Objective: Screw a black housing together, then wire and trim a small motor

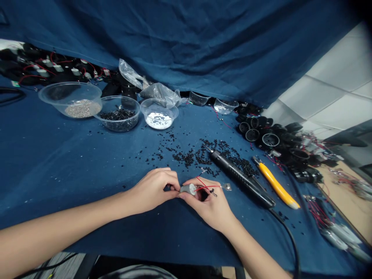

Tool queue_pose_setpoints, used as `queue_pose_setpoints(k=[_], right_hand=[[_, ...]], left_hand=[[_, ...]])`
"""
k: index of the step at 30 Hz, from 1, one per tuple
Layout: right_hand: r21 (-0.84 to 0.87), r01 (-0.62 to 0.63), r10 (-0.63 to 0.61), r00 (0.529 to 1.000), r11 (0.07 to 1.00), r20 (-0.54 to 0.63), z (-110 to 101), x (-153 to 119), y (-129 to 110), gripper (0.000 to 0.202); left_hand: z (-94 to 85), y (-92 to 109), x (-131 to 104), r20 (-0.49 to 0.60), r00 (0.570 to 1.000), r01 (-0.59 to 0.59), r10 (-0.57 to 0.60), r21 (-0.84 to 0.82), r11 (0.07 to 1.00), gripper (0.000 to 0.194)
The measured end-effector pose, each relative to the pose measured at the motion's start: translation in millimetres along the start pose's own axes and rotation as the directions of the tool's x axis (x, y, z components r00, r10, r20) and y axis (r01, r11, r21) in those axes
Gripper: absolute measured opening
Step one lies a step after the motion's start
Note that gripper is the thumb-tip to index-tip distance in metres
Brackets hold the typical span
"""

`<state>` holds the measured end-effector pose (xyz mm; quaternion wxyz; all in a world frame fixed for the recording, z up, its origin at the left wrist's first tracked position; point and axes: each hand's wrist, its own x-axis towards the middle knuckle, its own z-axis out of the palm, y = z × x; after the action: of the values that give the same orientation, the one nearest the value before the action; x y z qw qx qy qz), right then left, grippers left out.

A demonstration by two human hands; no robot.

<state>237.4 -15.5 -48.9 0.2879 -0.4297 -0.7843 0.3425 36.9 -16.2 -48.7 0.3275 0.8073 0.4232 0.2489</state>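
Observation:
My left hand point(154, 190) and my right hand point(210, 203) meet near the front of the blue cloth. Between their fingertips they hold a small grey motor point(188, 189) with thin red wires point(205, 186) that trail to the right. The left fingers pinch the motor's left end, where a small dark part shows. The right fingers cradle the motor body. Just right of my hands a black electric screwdriver point(241, 179) lies on the cloth with its cable running to the front edge.
Loose black screws point(200, 155) are scattered behind my hands. At the back left stand three clear bowls point(119, 112) of small parts. A yellow-handled tool point(277, 186), black round housings point(270, 139) and more wired motors point(319, 217) lie at the right.

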Motion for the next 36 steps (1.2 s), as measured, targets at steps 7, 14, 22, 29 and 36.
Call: queue_pose_setpoints(k=[7, 14, 22, 29, 36], right_hand=[[-0.071, 0.051, -0.049, 0.999, 0.996, 0.02, 0, 3, -6, 0.023], [-0.083, 0.023, -0.019, 0.999, 0.996, 0.044, -2, 6, -7, 0.018], [-0.014, 0.018, -0.019, 0.999, 1.0, -0.035, 7, 3, 2, 0.02], [0.767, -0.236, 0.415, 0.909, 0.596, -0.043, -12, 18, 11, 0.043], [0.799, -0.231, 0.439, 0.898, 0.556, -0.045, -22, 20, 17, 0.038]], left_hand=[[-1.3, 0, 1, 0.011, 1.0, 0.011, -0.011, -0.005, 1.0, 0.015], [-0.4, 2, 4, -0.009, 0.999, 0.051, -0.051, -0.02, 0.999, 0.016], [-2.8, 4, 3, -0.006, 0.995, 0.104, -0.104, -0.042, 0.994, 0.012], [-10.6, 10, 1, -0.009, 0.987, 0.158, -0.159, -0.041, 0.987, 0.016], [-5.7, 6, -2, 0.027, 0.999, 0.038, -0.039, 0.026, 0.999, 0.012]])
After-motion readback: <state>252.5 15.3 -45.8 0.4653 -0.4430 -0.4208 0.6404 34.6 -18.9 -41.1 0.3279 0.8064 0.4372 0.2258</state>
